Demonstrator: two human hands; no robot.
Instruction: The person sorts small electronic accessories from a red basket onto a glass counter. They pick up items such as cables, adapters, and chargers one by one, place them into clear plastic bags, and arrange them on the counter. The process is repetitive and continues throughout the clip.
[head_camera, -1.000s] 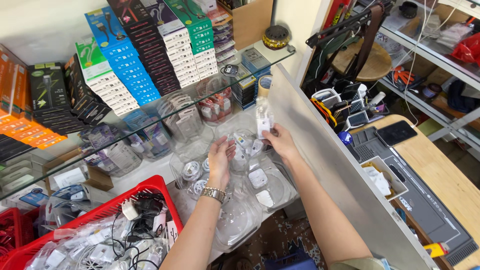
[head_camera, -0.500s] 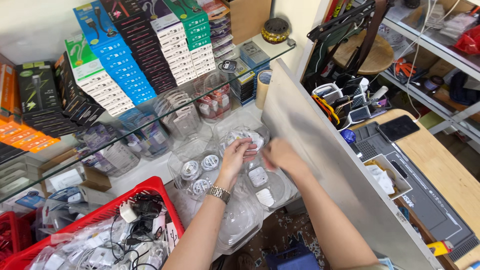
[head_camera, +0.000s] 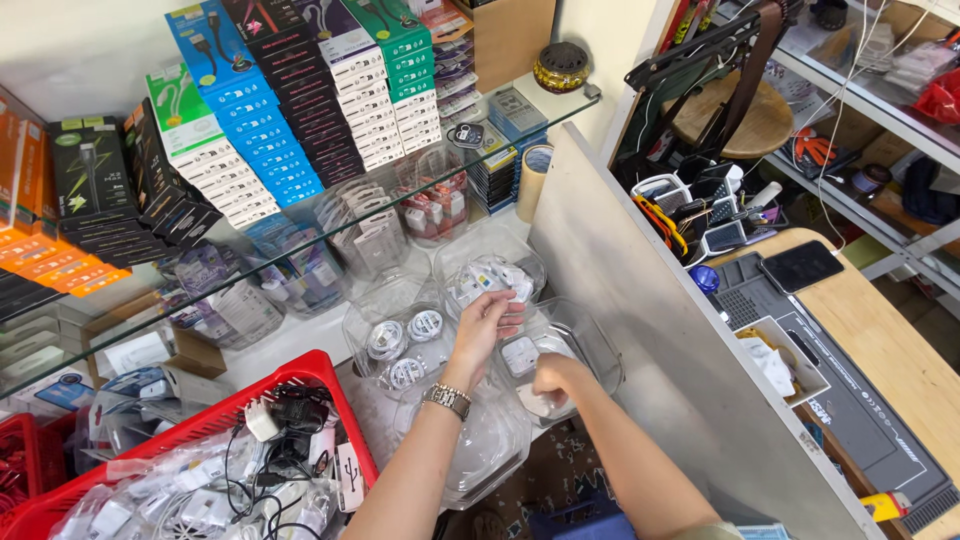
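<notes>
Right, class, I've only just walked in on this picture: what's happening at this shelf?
A person is sorting through clear plastic tubs of small white accessories under a glass shelf stacked with boxed cables. The left hand, with a wristwatch on its wrist, hovers above the tubs, its fingers curled. The right hand reaches down into the clear tub nearest the grey partition, over white chargers. Whether it grips one cannot be told. A red basket of cables and plugs sits at the left.
</notes>
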